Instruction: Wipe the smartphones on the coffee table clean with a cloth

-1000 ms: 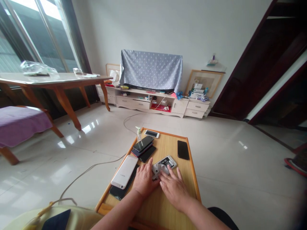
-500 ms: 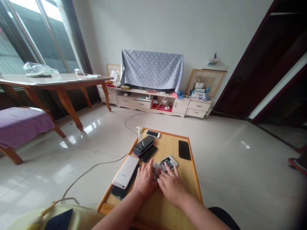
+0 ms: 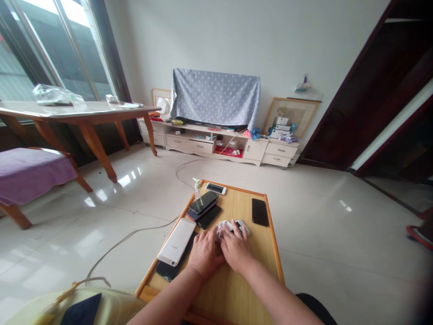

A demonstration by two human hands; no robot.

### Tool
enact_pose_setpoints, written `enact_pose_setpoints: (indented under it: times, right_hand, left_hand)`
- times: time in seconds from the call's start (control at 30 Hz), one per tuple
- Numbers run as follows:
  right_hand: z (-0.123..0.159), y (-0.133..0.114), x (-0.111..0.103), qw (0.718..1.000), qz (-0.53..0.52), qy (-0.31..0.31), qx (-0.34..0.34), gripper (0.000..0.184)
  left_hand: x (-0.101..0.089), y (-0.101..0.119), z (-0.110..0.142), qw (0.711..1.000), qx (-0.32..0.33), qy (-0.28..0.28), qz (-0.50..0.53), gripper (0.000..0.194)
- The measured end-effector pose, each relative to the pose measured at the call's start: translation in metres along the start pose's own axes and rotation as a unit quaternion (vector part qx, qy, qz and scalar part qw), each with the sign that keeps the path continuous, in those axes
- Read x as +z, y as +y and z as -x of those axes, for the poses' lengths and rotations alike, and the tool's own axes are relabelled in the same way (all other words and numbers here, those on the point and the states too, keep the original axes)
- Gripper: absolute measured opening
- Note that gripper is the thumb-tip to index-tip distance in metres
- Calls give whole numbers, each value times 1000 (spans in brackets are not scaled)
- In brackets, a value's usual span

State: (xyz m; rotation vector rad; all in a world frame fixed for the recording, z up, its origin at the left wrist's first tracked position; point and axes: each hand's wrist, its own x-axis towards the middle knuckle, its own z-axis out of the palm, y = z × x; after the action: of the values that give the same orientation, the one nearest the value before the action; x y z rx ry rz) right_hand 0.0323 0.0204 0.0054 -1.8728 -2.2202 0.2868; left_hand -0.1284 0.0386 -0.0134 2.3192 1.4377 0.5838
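Observation:
On the small wooden table (image 3: 237, 295), a phone with its back off (image 3: 247, 227) lies between my hands, mostly covered by them. My left hand (image 3: 204, 252) is closed at its near left end, fingers bent around the edge. My right hand (image 3: 236, 247) presses a light grey cloth (image 3: 223, 224) down on the phone, its fingers lying over the cloth and the phone's back. Left of my hands, a white phone (image 3: 176, 242) rests face down across a black one (image 3: 165, 269). Beyond it are several stacked dark phones (image 3: 203, 203).
A pump bottle (image 3: 197, 188) stands by the table's far left corner, beside a white phone (image 3: 215, 188). A black phone (image 3: 260, 212) lies near the right edge. On the pale seat at lower left lies a dark flat thing (image 3: 82, 310). A cable (image 3: 126, 237) runs over the floor.
My right hand has slid slightly left and away from me over the phone, shifting the cloth with it. My left hand has stayed almost where it was.

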Motion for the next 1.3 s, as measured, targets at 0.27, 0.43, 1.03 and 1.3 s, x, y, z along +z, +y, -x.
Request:
enact_pose_setpoints:
  times: [0.27, 0.43, 1.03, 1.3]
  right_hand:
    - [54, 15, 5, 1000, 7, -1, 17, 52]
    - [37, 7, 13, 999, 0, -14, 48, 53]
    - [55, 18, 14, 997, 42, 2, 62, 53]
    - [36, 27, -2, 989, 43, -2, 144, 59]
  left_hand:
    - [1, -2, -1, 1000, -7, 6, -4, 83]
    - [1, -1, 0, 1000, -1, 6, -6, 76]
    - [1, 2, 0, 1000, 0, 19, -14, 73]
    - [2, 4, 0, 999, -5, 35, -11, 70]
